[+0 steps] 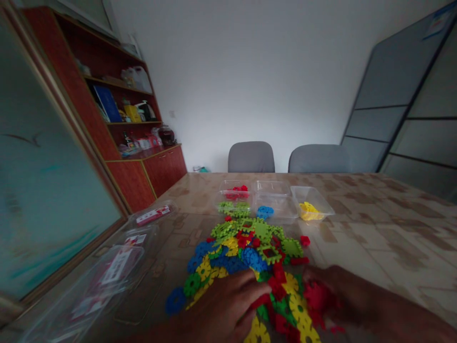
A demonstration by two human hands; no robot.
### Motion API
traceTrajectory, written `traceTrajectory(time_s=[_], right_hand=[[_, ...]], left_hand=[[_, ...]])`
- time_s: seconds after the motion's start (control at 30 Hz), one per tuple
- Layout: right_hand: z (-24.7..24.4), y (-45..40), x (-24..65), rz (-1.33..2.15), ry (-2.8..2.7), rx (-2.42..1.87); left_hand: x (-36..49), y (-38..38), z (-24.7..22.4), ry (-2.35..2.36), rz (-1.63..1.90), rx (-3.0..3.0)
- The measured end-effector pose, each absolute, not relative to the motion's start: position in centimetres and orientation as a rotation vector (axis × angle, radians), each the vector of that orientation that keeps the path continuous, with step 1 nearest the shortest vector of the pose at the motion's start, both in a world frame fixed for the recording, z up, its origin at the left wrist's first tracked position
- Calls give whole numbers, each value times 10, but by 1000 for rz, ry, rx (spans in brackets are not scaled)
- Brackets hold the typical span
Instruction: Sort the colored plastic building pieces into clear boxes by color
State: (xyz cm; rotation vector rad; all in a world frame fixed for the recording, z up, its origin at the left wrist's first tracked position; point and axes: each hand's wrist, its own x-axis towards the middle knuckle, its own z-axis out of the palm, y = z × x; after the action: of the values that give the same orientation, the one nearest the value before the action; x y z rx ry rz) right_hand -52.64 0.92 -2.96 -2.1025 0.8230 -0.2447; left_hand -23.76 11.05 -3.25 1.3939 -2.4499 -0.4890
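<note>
A heap of plastic building pieces (232, 262) in red, blue, yellow and green lies on the table in front of me. My left hand (228, 305) reaches over its near side, with fingers bent round a red piece (262, 301); part of the grip is hidden. Red square pieces (280, 281) lie just beyond those fingertips. At the heap's right edge my right hand (344, 293) is closed round several red pieces (317, 296), blurred somewhat. Yellow discs (300, 309) lie between the two hands. Green square pieces (262, 231) cover the far side.
Clear containers stand behind the heap: one has red pieces (237, 192) and green pieces (233, 208), another a blue piece (264, 212), and a right-hand tub (326, 209) yellow pieces. Clear lids (121, 262) with labels lie at left. Two grey chairs (252, 157) stand beyond the table.
</note>
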Motion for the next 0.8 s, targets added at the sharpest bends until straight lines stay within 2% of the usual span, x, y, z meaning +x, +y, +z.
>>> traceTrajectory(time_s=[0.37,0.53,0.8], right_hand=[[-11,-18,-472,-251,611,-2190],[-22,-18,-479,-254,651,-2218],[-24,-16,-475,-174,598,-2225]], left_hand=[[-272,99,-72,-2565,-379,932],[-263,102,-62,-2577,-337,1007],[-233,95,-41,-2407,-262,1463]])
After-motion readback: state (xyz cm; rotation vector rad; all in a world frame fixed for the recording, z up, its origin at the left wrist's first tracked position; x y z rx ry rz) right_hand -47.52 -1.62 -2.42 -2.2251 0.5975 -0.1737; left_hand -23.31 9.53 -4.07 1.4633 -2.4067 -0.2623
